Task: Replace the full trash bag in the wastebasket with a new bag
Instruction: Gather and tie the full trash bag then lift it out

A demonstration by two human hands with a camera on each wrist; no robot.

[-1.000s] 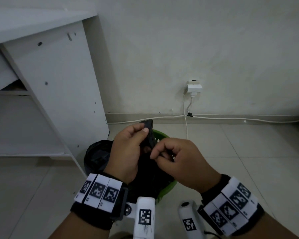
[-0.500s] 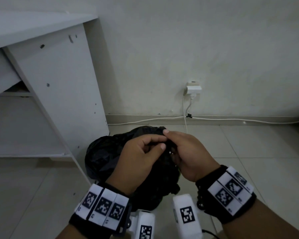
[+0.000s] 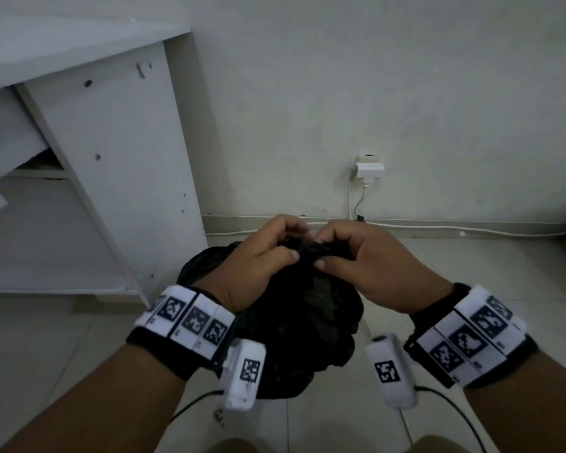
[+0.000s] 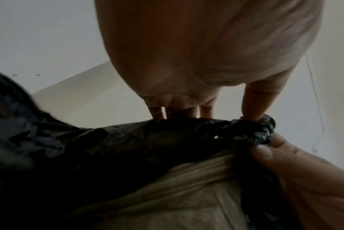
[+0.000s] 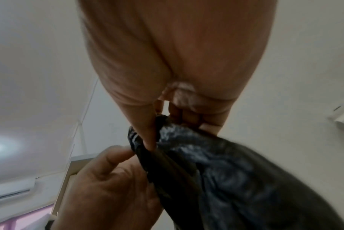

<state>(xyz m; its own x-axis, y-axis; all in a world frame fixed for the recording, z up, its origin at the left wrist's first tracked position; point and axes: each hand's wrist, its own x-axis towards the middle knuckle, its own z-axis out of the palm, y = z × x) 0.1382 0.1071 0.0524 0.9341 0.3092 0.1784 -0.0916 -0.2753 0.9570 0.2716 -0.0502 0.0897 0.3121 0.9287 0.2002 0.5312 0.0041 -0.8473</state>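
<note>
In the head view a crumpled black trash bag (image 3: 301, 322) hangs in front of me over the floor. My left hand (image 3: 291, 240) and right hand (image 3: 324, 248) pinch its bunched top edge side by side, thumbs toward me. The left wrist view shows the left hand (image 4: 226, 112) with its thumb pressed on the rolled black edge (image 4: 255, 129). The right hand (image 5: 167, 124) grips the same bag (image 5: 216, 163) in the right wrist view. A second dark plastic mass (image 3: 193, 269) shows behind my left wrist. The wastebasket is hidden behind the bag.
A white desk side panel (image 3: 128, 158) stands close on the left. A wall socket with a plug (image 3: 370, 166) and a white cable (image 3: 471, 227) run along the baseboard. Pale floor tiles (image 3: 471, 289) lie to the right, and a thin black cable (image 3: 193, 407) near my left forearm.
The bag went from a small folded bundle to a loose hanging mass. Both hands rose and now pinch its top edge together. The green basket rim seen a second ago is now covered.
</note>
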